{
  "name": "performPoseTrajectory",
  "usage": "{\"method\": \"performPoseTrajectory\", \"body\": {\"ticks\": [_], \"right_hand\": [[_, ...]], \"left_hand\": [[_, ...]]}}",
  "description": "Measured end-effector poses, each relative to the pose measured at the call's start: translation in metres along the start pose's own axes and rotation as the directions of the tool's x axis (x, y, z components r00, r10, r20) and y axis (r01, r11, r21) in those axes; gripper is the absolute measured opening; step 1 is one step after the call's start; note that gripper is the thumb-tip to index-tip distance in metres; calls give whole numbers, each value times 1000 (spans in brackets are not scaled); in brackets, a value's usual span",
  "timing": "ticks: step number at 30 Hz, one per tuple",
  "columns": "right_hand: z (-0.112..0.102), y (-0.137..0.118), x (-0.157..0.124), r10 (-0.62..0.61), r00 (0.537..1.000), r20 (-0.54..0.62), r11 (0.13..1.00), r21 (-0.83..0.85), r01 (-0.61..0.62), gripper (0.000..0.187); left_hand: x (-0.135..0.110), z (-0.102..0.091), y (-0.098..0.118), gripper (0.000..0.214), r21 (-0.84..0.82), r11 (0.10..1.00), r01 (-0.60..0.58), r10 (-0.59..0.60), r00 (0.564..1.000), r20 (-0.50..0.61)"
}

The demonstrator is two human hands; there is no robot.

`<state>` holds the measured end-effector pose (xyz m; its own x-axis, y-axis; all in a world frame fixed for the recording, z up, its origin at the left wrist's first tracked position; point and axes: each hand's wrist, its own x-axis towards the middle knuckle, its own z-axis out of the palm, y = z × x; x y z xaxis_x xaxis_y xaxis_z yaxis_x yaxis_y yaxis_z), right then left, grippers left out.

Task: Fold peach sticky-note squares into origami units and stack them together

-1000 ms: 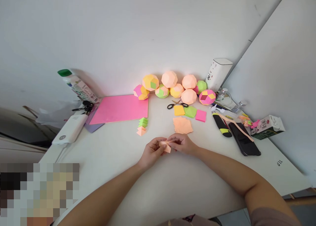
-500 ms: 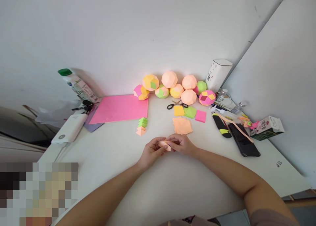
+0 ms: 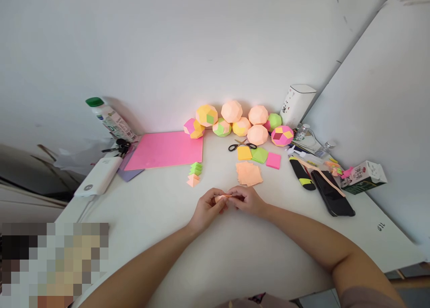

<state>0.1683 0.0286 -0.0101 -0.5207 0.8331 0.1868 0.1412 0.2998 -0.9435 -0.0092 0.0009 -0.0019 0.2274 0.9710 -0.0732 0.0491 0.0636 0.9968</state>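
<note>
Over the middle of the white desk [image 3: 161, 209], my left hand [image 3: 205, 209] and my right hand [image 3: 247, 200] meet, both pinching a small peach folded paper piece [image 3: 222, 197] between fingertips. Only a thin edge of the paper shows between the fingers. Just beyond the hands lies a stack of peach paper squares [image 3: 248, 173]. To the left of that sit small folded green units [image 3: 195, 167] and a folded peach unit [image 3: 192, 180].
Several paper polyhedron balls [image 3: 231, 111] line the wall. Black scissors [image 3: 242, 145], yellow, green and pink sticky pads [image 3: 273, 160], a pink sheet [image 3: 166, 149], a power bank [image 3: 98, 175], a bottle [image 3: 109, 117], a phone [image 3: 332, 192], a white box [image 3: 296, 103] and a carton [image 3: 364, 176] surround the work area.
The peach piece has been turned or pressed flatter between my fingers, so less of it shows. The camera shifted slightly; the hands stay in the same spot.
</note>
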Motion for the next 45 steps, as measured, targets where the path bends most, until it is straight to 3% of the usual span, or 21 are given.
{"method": "performPoseTrajectory", "body": {"ticks": [9,22,38,45], "right_hand": [[-1,0,1,63,998,-2,998,-3,-63,21],[-1,0,1,114,993,28,992,58,-115,25],[0,-5,3,28,999,29,999,-47,-26,20],[-1,-6,4,4,998,63,997,-79,1,24]], "left_hand": [[-1,0,2,22,13,996,-90,90,996,-26],[-3,1,5,23,28,999,-21,23,998,-60],[-1,0,-4,22,5,985,-172,172,984,-44],[0,-1,-6,20,-22,983,-180,180,984,-13]]}}
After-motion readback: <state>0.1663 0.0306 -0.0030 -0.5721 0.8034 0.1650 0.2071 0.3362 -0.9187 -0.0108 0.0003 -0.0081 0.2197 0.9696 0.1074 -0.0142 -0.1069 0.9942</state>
